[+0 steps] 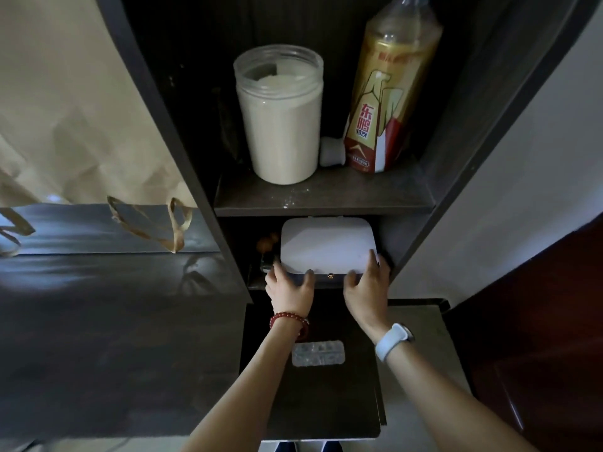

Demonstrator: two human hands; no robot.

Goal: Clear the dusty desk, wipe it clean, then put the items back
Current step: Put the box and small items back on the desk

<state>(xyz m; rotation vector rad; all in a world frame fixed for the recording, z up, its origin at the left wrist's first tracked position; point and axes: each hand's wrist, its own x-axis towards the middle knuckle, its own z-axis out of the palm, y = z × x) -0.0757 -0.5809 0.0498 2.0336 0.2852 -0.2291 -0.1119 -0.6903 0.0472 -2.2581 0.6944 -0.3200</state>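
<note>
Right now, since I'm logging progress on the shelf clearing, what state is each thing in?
white box: in lower compartment, gripped at both front corners
left hand: curled on box's left corner
right hand: curled on box's right corner
clear jar: upright on upper shelf, nearly full of pale powder
drink bottle: upright beside jar
blister pack: lying flat below the hands

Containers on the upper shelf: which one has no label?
The clear jar of pale powder on the left; the tall bottle beside it wears a gold and red label.
</note>
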